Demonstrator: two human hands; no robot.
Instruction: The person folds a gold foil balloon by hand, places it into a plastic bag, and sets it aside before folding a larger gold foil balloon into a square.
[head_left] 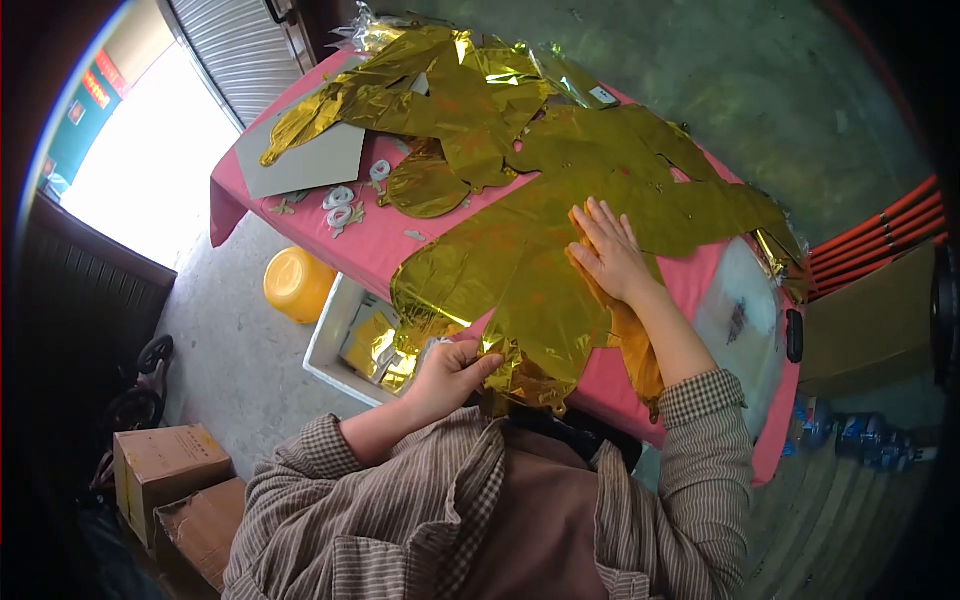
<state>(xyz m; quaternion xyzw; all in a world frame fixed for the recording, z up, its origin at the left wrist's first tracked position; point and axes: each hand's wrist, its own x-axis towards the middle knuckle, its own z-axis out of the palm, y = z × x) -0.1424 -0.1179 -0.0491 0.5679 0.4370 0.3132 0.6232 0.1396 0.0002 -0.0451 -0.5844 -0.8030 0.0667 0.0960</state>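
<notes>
A large gold foil balloon (500,255), uninflated, lies flat over the near part of the pink-covered table. My left hand (450,378) pinches its crumpled near edge between thumb and fingers, close to my body. Stretched out flat, my right hand (612,252) presses on the foil to the right of the middle. An orange-gold strip (640,355) shows under that palm and runs down toward the table's near edge. More flat gold foil balloons (470,110) overlap across the far side.
Rolls of white ribbon (340,197) and a grey board (300,160) lie at the table's left. Below stand a white foam box (333,335) with gold foil inside, a yellow bucket (298,285) and cardboard boxes (170,465). Clear plastic (738,310) covers the right end.
</notes>
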